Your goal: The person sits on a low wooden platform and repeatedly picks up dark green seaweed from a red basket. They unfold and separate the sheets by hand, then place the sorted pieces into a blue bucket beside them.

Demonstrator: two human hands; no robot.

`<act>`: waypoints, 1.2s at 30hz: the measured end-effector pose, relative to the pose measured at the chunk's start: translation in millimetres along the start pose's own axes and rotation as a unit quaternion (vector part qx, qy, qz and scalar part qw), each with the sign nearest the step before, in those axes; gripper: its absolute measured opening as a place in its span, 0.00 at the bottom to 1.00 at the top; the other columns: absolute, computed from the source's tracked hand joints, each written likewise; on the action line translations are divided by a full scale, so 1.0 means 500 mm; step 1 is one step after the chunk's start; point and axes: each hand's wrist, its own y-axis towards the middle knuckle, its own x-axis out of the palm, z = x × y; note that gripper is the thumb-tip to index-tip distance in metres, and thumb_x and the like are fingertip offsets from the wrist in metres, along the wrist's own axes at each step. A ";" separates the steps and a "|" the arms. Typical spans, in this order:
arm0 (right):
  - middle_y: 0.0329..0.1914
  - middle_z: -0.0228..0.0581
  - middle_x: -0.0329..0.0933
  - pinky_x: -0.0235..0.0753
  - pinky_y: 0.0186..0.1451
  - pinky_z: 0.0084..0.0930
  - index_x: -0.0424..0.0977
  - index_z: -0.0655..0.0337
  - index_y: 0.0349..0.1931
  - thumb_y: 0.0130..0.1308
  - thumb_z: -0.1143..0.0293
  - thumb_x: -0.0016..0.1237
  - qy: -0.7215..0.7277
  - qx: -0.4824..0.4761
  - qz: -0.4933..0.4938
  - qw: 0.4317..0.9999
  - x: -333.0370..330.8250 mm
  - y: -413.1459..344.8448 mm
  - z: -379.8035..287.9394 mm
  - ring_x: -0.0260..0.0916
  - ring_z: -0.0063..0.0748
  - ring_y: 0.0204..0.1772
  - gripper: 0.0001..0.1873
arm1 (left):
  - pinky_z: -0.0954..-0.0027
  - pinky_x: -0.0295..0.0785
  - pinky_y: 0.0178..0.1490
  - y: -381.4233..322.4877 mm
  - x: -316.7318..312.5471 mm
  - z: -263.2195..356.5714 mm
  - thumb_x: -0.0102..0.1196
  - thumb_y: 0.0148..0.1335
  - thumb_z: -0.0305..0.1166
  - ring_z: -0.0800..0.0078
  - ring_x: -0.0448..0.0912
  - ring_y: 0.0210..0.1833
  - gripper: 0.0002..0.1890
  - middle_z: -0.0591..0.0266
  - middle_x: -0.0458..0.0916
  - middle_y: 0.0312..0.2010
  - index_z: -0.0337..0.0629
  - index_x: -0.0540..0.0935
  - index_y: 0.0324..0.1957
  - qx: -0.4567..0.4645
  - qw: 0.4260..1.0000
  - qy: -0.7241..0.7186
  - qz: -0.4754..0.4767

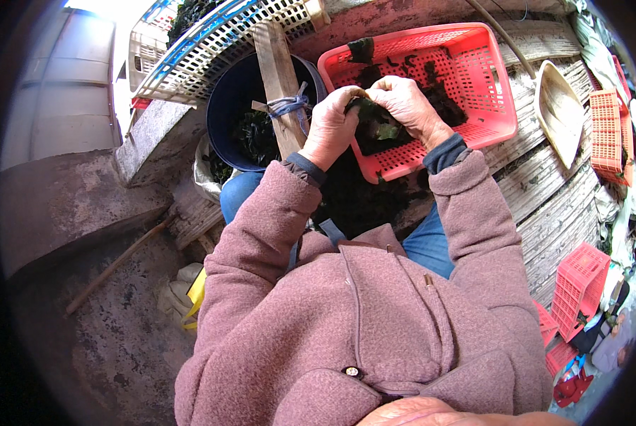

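Both hands meet above the near left part of a pink plastic basket (488, 101), fingertips close together. Between them hangs a dark green, leafy piece that looks like seaweed (374, 120). My left hand (331, 122) pinches its left side, and my right hand (405, 104) grips its upper right edge. More dark pieces lie in the basket under and behind the hands. Left of the basket stands a dark blue tub (219, 125) with dark leafy material inside. A wooden board (275, 64) with a blue cloth strip (288, 105) tied round it crosses the tub.
A white slotted crate (190, 58) holding dark leaves is at upper left, and a white sack (203, 170) sits beside the tub. At right are a pale scoop (560, 114) and stacked orange baskets (607, 133). A pink basket (581, 287) stands lower right. A wooden stick (121, 266) leans at left.
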 end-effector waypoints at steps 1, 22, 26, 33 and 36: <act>0.28 0.27 0.73 0.67 0.31 0.13 0.75 0.64 0.33 0.61 0.67 0.50 -0.020 -0.002 0.023 1.000 0.003 -0.002 -0.004 0.66 0.13 0.29 0.09 | 0.69 0.72 0.40 -0.005 0.002 -0.004 0.52 0.50 0.18 0.57 0.78 0.33 0.11 0.53 0.77 0.29 0.37 0.77 0.38 -0.040 0.999 -0.028 -0.008; 0.31 0.28 0.71 0.60 0.22 0.08 0.70 0.65 0.47 0.59 0.78 0.43 0.313 0.076 -0.119 0.939 0.016 -0.014 -0.004 0.56 0.11 0.18 0.15 | 0.80 0.71 0.32 0.005 -0.005 -0.026 0.53 0.55 0.22 0.82 0.74 0.28 0.12 0.66 0.77 0.30 0.35 0.76 0.43 -0.244 0.952 -0.172 -0.071; 0.32 0.28 0.73 0.61 0.24 0.08 0.70 0.65 0.47 0.61 0.77 0.42 0.334 0.064 -0.069 0.938 0.008 -0.010 0.000 0.58 0.11 0.20 0.13 | 0.76 0.72 0.35 -0.002 -0.010 -0.015 0.56 0.48 0.19 0.73 0.76 0.30 0.17 0.61 0.76 0.32 0.41 0.77 0.44 -0.096 0.994 -0.044 -0.038; 0.31 0.31 0.74 0.68 0.27 0.10 0.73 0.66 0.42 0.62 0.75 0.46 0.235 0.043 -0.063 0.969 0.019 -0.015 -0.009 0.67 0.14 0.24 0.09 | 0.71 0.72 0.40 0.000 -0.029 -0.011 0.58 0.47 0.20 0.65 0.75 0.35 0.19 0.59 0.75 0.35 0.46 0.79 0.44 0.046 0.999 0.022 -0.018; 0.28 0.28 0.73 0.68 0.27 0.11 0.73 0.66 0.41 0.61 0.75 0.45 0.212 0.019 -0.065 0.975 0.021 -0.021 -0.017 0.65 0.14 0.24 0.10 | 0.79 0.69 0.35 0.002 -0.027 -0.019 0.55 0.55 0.21 0.77 0.75 0.33 0.10 0.65 0.76 0.34 0.42 0.81 0.40 -0.078 0.988 -0.130 0.027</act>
